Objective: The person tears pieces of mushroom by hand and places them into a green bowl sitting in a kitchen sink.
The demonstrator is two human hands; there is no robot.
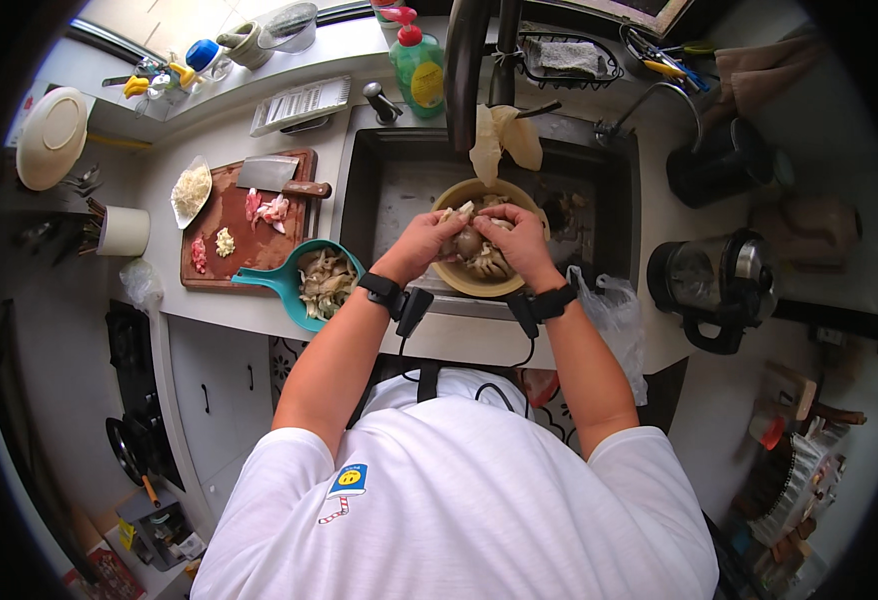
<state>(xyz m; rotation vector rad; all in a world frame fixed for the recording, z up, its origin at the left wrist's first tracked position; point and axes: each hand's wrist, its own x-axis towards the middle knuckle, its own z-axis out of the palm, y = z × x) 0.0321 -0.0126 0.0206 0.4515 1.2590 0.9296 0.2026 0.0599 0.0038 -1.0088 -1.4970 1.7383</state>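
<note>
Over a beige bowl (448, 283) in the sink, my left hand (420, 241) and my right hand (523, 241) grip a grey-brown oyster mushroom clump (469, 244) between them. More mushrooms (490, 264) lie in the bowl below my fingers. The fingertips partly cover the clump, so its full shape is hidden. To the left, a teal handled colander (289, 300) at the counter's front edge holds mushroom pieces (326, 281). Both wrists wear black straps with small cabled devices.
A cleaver (268, 172) lies on the wooden cutting board (221, 274) with chopped meat (272, 213), minced garlic (225, 242) and a white dish (192, 191). The dark faucet (466, 75) rises behind the bowl. Right stand a plastic bag (611, 315) and a glass kettle (701, 281).
</note>
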